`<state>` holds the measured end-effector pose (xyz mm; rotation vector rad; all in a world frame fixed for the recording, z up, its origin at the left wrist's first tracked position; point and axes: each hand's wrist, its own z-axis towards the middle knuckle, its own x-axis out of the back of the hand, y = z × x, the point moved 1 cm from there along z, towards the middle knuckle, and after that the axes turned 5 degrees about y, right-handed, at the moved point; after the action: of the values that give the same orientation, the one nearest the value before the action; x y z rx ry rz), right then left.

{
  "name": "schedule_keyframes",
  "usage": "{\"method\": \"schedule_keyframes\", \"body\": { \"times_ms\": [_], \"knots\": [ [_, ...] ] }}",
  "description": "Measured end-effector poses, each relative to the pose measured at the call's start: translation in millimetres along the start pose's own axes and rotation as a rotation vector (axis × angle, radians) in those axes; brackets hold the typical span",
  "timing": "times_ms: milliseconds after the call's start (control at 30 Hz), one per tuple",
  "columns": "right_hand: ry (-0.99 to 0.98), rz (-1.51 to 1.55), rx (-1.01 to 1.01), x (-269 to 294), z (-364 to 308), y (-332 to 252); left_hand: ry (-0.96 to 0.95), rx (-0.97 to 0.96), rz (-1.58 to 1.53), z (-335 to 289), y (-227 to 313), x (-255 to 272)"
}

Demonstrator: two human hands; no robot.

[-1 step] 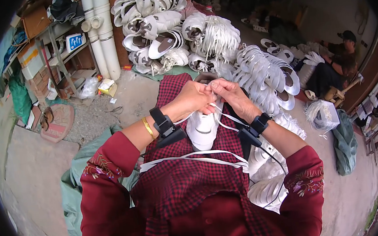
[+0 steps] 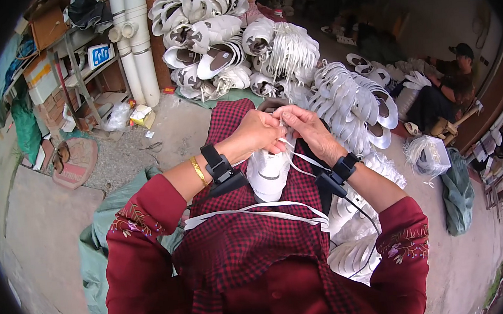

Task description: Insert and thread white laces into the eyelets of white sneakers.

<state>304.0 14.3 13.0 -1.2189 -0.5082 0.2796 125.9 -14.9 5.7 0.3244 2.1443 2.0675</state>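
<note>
A white shoe [image 2: 268, 173] rests on my lap over a red-and-black checked apron [image 2: 241, 241], its toe toward me. Above its upper part, my left hand [image 2: 260, 133] and my right hand [image 2: 309, 129] meet, both with fingers pinched on a white shoelace [image 2: 290, 152]. One stretch of that lace slants from between the hands toward my right wrist. The eyelets and the lace end lie mostly hidden behind my fingers. Nearer my body, a bundle of loose white laces [image 2: 256, 213] lies across the apron.
Stacked white shoe uppers [image 2: 208, 35] stand ahead, with more piles [image 2: 354, 103] at the right. White pipes [image 2: 135, 53] and a cluttered shelf [image 2: 76, 64] are at the left. A white bag of laces [image 2: 428, 153] sits right, near a seated person [image 2: 460, 79].
The lace stretch that showed below my left wrist is out of sight now. My fingers have shifted slightly on the lace; the shoe stays nearly where it was.
</note>
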Motion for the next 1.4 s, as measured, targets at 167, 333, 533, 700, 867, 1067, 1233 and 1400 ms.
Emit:
{"method": "schedule_keyframes", "body": {
  "times_ms": [167,333,533,700,867,1067,1233,1400],
  "knots": [
    [-0.089,-0.206,0.224,11.0,-6.2,-1.4,0.093,0.037,-0.164,2.7,-4.2,-3.7],
    [-0.086,-0.306,0.211,9.5,-17.0,0.6,0.093,0.037,-0.182,4.7,-7.2,-2.1],
    [0.071,-0.441,0.305,-1.9,-20.4,-0.9,0.112,0.045,-0.273,10.8,-11.8,-6.6],
    [0.239,-0.675,0.279,-18.7,-18.4,-8.8,0.174,0.037,-0.249,5.2,-8.8,-11.4],
    [0.328,-0.419,0.196,5.4,-13.6,2.4,0.216,-0.022,-0.173,1.6,-16.6,5.2],
    [0.847,-0.646,0.161,189.3,-39.6,41.6,0.933,-0.21,-0.036,-37.6,-54.7,200.1],
    [1.067,-0.83,0.211,312.7,-107.2,54.3,1.38,-0.267,0.263,-92.0,-59.2,346.5],
    [0.783,-1.069,-0.005,240.1,-79.3,53.6,1.215,-0.445,0.954,-59.0,-31.1,284.5]
  ]
}}
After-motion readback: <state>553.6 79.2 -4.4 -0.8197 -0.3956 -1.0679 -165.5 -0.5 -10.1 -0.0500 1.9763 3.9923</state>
